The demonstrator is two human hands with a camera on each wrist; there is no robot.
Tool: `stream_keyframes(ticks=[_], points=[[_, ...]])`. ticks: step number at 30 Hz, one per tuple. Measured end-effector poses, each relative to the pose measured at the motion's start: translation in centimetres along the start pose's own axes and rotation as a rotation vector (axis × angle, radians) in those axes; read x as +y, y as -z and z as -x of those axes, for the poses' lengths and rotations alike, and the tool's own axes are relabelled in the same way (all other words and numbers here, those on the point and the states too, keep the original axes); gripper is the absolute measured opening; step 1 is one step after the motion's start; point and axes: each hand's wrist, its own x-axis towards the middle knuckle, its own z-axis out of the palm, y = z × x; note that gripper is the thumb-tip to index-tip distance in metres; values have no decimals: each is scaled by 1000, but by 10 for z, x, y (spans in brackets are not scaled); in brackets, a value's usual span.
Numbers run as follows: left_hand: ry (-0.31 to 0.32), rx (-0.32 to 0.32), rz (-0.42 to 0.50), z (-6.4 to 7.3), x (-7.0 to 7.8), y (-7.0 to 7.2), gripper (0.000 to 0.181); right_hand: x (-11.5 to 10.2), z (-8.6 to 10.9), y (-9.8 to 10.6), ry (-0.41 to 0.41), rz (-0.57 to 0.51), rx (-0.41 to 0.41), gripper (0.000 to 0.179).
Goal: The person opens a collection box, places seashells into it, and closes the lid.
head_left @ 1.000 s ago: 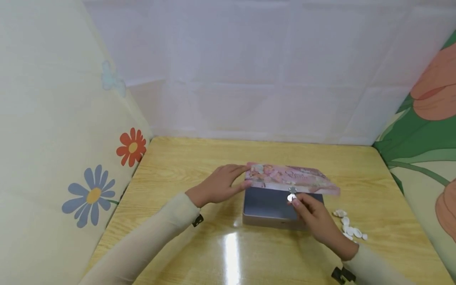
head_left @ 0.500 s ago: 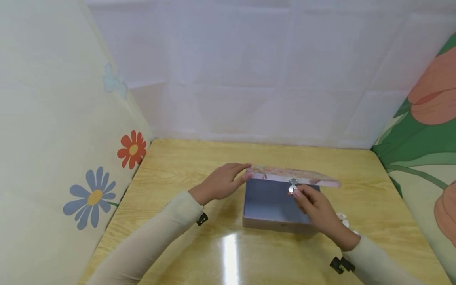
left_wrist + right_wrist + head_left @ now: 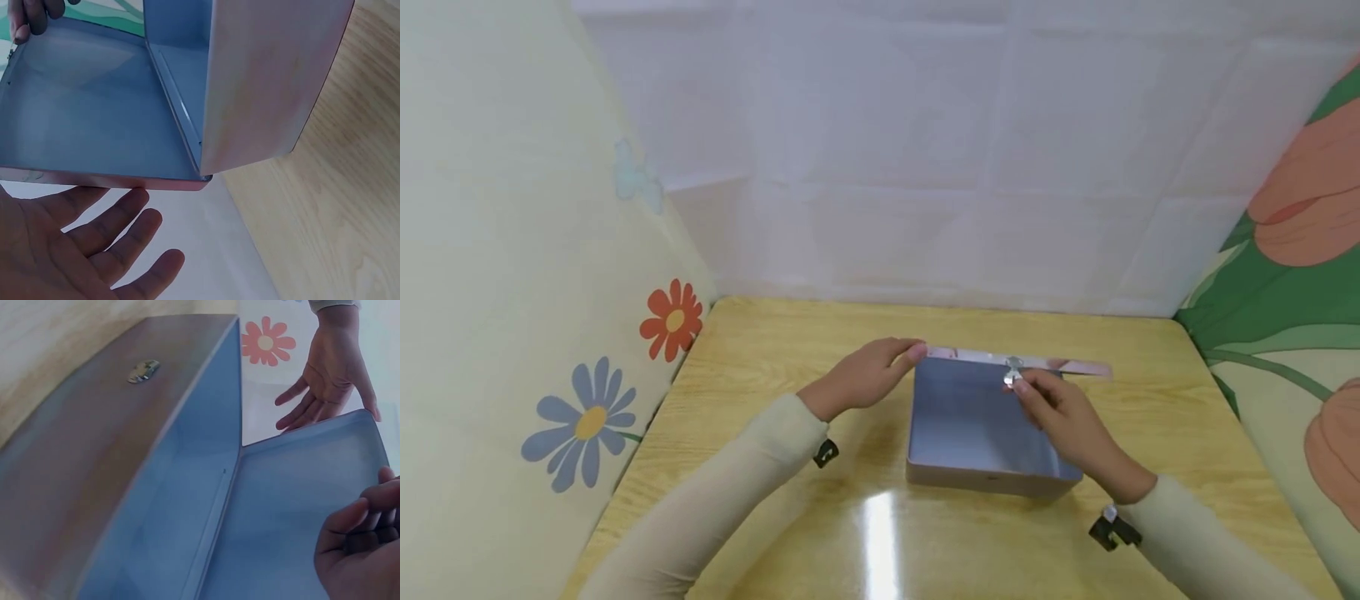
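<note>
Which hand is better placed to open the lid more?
Probably the right hand: it pinches the metal clasp at the front edge of the lid, while the left hand only touches the lid's side.

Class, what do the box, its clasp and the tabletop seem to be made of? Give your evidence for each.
Box: probably painted metal, satin-smooth; its walls look thin with crisp rims.
Clasp: likely polished metal; silvery, with a bright glint.
Tabletop: wood or wood-look laminate, glossy; grain shows, and it mirrors a bright light.
</note>
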Motion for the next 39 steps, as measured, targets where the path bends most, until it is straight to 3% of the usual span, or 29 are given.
stream_keyframes(ticks=[6,18,20,25,30,39], points=[[37,-52,35,-8,2,10,89,-4,-10,4,-23,-17,1,23],[121,-89,105,-29,2,23,101,-6,-34,12,-31,-44,20,34],[135,-94,118,-32,2,25,102,-15,-37,13,-31,-41,18,33],[146,-129,147,-38,4,31,101,-19,-46,15,-45,-51,25,30],[135,-163,187,-44,5,36,97,-1,-55,14,-63,-78,50,35],[132,-190,266,-44,3,39,90,-1,-59,11,-56,-97,82,38]])
